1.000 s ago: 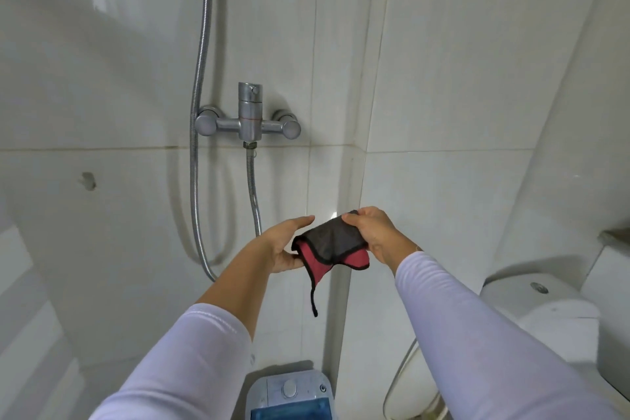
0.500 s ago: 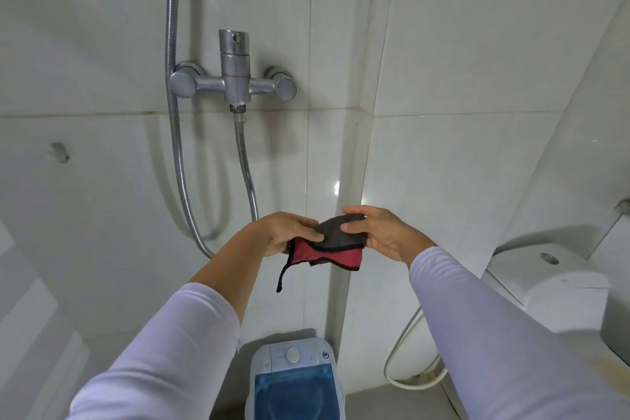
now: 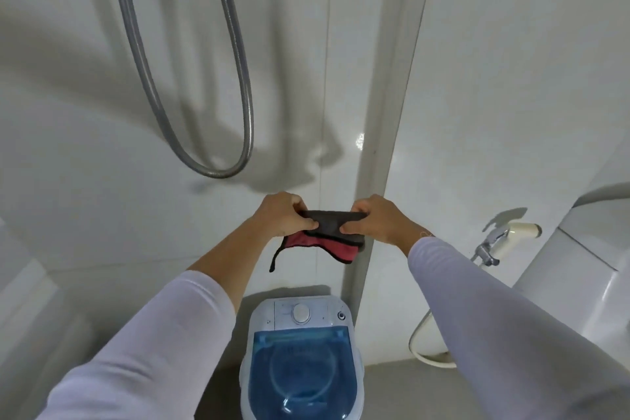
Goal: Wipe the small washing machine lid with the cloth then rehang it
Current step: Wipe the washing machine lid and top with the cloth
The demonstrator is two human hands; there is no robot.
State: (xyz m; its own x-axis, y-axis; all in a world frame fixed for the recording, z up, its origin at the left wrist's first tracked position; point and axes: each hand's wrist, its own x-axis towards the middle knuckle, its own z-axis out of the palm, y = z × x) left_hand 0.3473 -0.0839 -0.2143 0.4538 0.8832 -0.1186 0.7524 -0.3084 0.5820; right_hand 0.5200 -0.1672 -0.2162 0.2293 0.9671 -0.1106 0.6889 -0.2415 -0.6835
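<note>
A folded cloth (image 3: pixel 327 235), dark grey on top and red underneath with a black hanging loop, is held in the air between both hands. My left hand (image 3: pixel 283 215) pinches its left end and my right hand (image 3: pixel 378 218) pinches its right end. Directly below, on the floor against the wall, stands the small white washing machine (image 3: pixel 300 314) with a translucent blue lid (image 3: pixel 301 365) that is closed and a white knob on its panel. The cloth is well above the lid and not touching it.
A metal shower hose (image 3: pixel 238 85) loops down the white tiled wall above my hands. At the right are a white toilet (image 3: pixel 586 266), a bidet sprayer (image 3: pixel 511 232) on the wall and its white hose (image 3: pixel 426 348) on the grey floor.
The view has tilted down, so the tap is out of sight and the washing machine shows fully. Both hands have folded the cloth flatter and now pinch its two ends.
</note>
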